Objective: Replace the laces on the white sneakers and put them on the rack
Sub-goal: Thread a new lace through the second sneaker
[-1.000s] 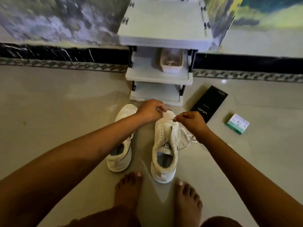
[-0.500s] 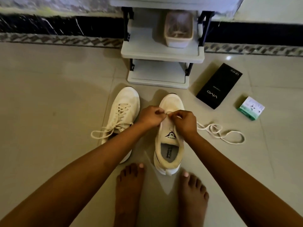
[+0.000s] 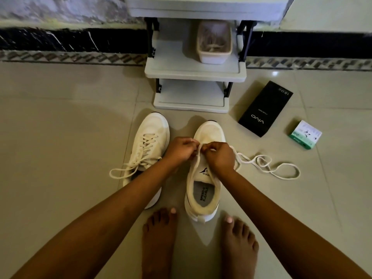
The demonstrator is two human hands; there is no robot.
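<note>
Two white sneakers stand on the tiled floor, toes toward the rack (image 3: pixel 194 74). The left sneaker (image 3: pixel 150 137) is laced, with loose ends trailing left. The right sneaker (image 3: pixel 204 190) sits between my bare feet, its tongue partly hidden by my hands. My left hand (image 3: pixel 179 150) and my right hand (image 3: pixel 220 157) meet over its front eyelets, both pinching a cream lace (image 3: pixel 267 167). The rest of that lace lies in loops on the floor to the right.
A grey tiered rack stands against the wall, with a pale plastic tub (image 3: pixel 214 45) on its middle shelf. A black phone box (image 3: pixel 265 108) and a small green-and-white carton (image 3: pixel 305 134) lie on the floor at right. My bare feet (image 3: pixel 238 244) are at the bottom.
My view has tilted down and come closer. Both hands have drawn together over the right sneaker's front eyelets, and the lace trailing to the right has come into view.
</note>
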